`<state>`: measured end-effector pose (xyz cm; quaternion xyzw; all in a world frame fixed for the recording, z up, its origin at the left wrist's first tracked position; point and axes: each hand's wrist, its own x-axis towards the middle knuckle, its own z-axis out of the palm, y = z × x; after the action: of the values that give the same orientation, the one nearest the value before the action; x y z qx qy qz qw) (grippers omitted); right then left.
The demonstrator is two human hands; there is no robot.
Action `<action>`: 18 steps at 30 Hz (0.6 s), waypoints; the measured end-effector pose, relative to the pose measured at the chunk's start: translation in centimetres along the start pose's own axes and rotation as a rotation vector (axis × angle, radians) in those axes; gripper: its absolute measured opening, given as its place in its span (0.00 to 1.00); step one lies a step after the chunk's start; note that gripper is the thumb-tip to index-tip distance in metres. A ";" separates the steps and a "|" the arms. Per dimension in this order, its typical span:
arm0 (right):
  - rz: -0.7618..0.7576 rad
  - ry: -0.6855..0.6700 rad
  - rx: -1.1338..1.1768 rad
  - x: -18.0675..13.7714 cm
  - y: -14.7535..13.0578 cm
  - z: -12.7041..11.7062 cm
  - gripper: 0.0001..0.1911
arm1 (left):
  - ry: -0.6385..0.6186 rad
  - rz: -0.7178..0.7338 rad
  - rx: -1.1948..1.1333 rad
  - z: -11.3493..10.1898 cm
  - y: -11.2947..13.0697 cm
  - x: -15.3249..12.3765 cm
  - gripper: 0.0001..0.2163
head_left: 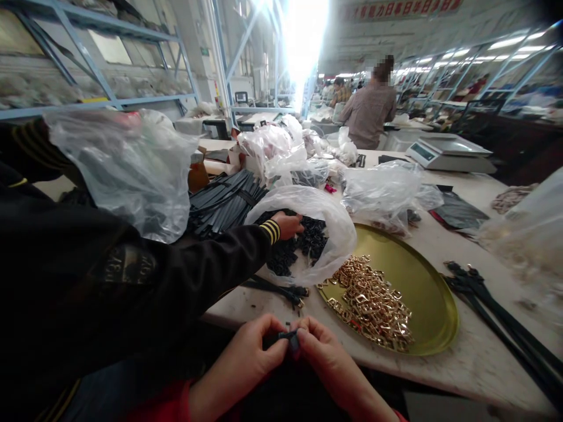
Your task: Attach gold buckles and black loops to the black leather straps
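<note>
My left hand (250, 357) and my right hand (326, 354) meet at the table's near edge. Both pinch a small black strap piece (289, 337) between thumbs and fingertips. Just beyond them a round gold tray (433, 293) holds a pile of gold metal buckles (372, 302). Left of the tray, a co-worker's hand (288, 224) in a black sleeve with yellow cuff stripes reaches into a clear plastic bag (338, 234) of small black parts (308, 243).
Black straps (497, 310) lie at the right; another bundle (224, 202) lies behind the bag. Several clear plastic bags (132, 170) crowd the table. A digital scale (448, 152) stands far right. A person (369, 111) stands at the back with metal shelving around.
</note>
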<state>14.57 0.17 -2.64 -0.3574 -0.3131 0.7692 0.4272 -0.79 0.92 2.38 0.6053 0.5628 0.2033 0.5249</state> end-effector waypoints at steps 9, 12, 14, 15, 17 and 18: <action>-0.133 0.126 -0.345 -0.5 0.7 -0.2 0.16 | -0.160 -0.119 -0.436 0.1 -0.6 -0.9 0.09; -0.014 -0.029 -0.297 -1.3 0.6 -0.3 0.17 | -0.170 -0.050 -0.308 0.0 -1.0 -1.3 0.10; 0.027 -0.042 -0.228 -1.6 0.6 -0.3 0.18 | -0.171 0.012 -0.208 0.0 -1.1 -1.5 0.09; 0.045 -0.037 -0.214 -1.7 0.6 -0.3 0.19 | -0.165 0.040 -0.167 0.0 -1.1 -1.6 0.09; 0.084 -0.041 -0.246 -1.6 0.7 -0.1 0.20 | -0.146 0.075 -0.096 0.1 -1.0 -1.8 0.10; 0.095 -0.048 -0.284 -1.6 0.8 0.0 0.21 | -0.133 0.086 -0.054 0.1 -0.9 -2.0 0.10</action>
<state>14.89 -1.57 -2.81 -0.4104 -0.4116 0.7448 0.3278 -1.69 -1.06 2.22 0.6267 0.4945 0.2002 0.5680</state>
